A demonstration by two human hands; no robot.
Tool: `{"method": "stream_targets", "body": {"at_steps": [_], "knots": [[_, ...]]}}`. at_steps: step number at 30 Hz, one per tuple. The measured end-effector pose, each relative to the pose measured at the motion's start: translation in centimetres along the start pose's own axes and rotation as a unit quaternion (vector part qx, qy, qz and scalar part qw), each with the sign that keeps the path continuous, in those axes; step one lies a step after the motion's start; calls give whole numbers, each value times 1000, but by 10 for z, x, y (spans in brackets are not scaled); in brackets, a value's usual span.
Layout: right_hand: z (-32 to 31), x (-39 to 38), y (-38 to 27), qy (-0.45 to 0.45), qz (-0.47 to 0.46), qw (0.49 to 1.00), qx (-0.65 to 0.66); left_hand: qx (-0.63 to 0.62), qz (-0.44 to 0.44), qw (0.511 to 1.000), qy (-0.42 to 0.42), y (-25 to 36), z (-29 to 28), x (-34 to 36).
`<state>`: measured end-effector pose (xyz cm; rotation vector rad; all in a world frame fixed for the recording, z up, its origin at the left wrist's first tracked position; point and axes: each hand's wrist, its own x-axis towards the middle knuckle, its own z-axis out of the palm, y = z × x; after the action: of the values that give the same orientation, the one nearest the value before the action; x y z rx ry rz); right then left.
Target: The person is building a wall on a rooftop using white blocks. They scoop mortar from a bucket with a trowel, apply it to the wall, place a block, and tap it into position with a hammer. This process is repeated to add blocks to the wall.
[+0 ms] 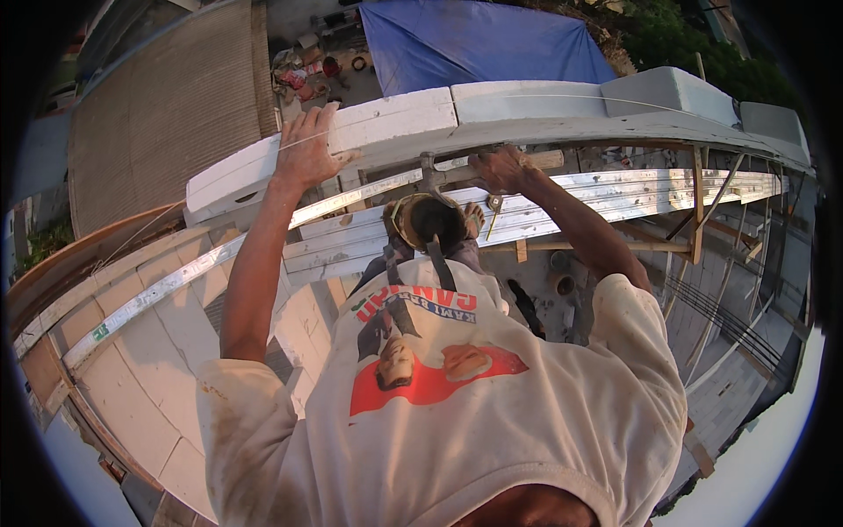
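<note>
My left hand (307,151) lies flat with fingers spread on the top of a white block (395,119) in the upper course of a wall. A thin string line (562,95) runs along that course past the hand. My right hand (500,167) is closed around the wooden handle of a hammer (546,159). The hammer's metal head (429,172) sits just below the blocks' inner edge. Below the hands my stained white shirt (492,395) fills the lower frame, and a dark round pouch with a tan rim (421,220) hangs at my waist.
A long metal rail (176,285) runs along the wall's inner side over ribbed metal planks (615,198). Wooden braces (698,211) and thin rods (729,325) stand at right. Far below are a corrugated roof (167,114) and a blue tarp (474,39).
</note>
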<state>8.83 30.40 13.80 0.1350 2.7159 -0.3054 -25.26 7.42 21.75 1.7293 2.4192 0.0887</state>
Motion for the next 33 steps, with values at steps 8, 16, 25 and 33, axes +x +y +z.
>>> {"method": "stream_targets", "body": {"at_steps": [8, 16, 25, 33], "knots": [[20, -4, 22, 41, -29, 999, -4, 11, 15, 1000, 24, -1, 4, 2], [9, -7, 23, 57, -14, 998, 17, -10, 43, 994, 96, -12, 20, -1], [-29, -33, -70, -32, 119, 909, 398, -16, 18, 998, 53, -11, 13, -5], [-125, -31, -137, 25, 157, 827, 539, -4, 0, 999, 48, -11, 7, -15]]}}
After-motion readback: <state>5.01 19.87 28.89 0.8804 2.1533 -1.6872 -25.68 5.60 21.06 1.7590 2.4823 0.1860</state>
